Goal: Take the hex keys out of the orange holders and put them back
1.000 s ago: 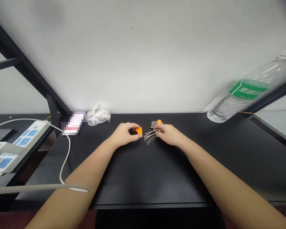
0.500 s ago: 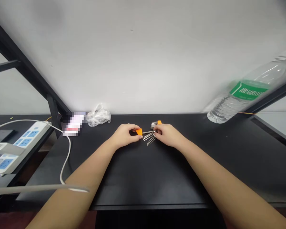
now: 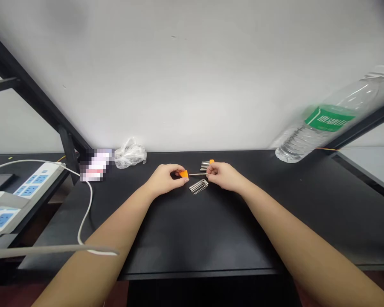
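My left hand (image 3: pixel 164 179) is shut on a small orange plastic hex-key holder (image 3: pixel 184 174), which shows just past the fingertips. A thin steel hex key (image 3: pixel 197 174) runs from that holder to my right hand (image 3: pixel 222 177), whose fingertips pinch its far end. Just below the key, a small bunch of L-shaped steel hex keys (image 3: pixel 199 186) lies on the desk, touching neither hand. Behind my right hand is a second bundle of hex keys with an orange holder (image 3: pixel 207 165), partly hidden by the fingers.
The black desk (image 3: pixel 208 232) meets a white wall at the back. A plastic bag (image 3: pixel 130 154) and a pixelated object (image 3: pixel 95 167) lie at the back left. A water bottle (image 3: pixel 320 128) is at the right. A power strip (image 3: pixel 22 192) and white cable (image 3: pixel 88 209) are at the left.
The fanned keys at my right hand have come away and now lie on the desk. A single key remains spanning the hands, and my hands have drawn slightly closer to the back.
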A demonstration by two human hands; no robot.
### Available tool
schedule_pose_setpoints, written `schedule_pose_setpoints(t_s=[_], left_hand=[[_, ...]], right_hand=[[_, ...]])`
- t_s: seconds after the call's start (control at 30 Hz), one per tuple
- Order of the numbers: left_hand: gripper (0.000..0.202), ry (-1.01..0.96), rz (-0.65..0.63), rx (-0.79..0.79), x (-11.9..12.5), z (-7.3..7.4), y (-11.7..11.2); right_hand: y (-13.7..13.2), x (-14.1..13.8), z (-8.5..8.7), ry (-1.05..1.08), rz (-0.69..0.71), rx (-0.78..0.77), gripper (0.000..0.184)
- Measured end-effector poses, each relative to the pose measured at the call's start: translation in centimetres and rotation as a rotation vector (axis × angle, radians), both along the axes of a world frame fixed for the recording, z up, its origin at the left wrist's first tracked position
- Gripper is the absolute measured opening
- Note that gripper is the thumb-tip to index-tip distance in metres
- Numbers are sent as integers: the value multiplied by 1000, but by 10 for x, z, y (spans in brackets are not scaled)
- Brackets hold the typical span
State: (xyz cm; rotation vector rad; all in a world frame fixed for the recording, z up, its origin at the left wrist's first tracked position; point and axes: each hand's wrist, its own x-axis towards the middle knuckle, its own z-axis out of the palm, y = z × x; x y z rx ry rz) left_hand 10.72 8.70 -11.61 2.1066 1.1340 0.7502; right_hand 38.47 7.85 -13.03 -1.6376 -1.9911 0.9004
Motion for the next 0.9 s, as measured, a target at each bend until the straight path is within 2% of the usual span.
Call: schedule_pose_setpoints(t_s=[0.07,0.17,0.27,0.37,0.6,0.77,0.9], left_hand=[[33,6,6,6,0,0,0],[34,22,12,15,0,1,-1],[32,23,6,20,1,1,-1],[32,13,5,13,1,1,-1],[34,22,11,9,1,1,-1],[35,16,7,-6,1,0,-1],[35,22,14,-8,1,1,-1]], right_hand=[[2,3,-1,18,-20,-28,13],[2,4,0,-55,15,70,18],[-3,1,4,-105,147,222,22],[-10,-4,9,-103,276,293,25],[-18,-3,20,-126,404,224,20],[-18,-1,20,-117,427,184,17],[-19,-3,17,-131,433,178,23]])
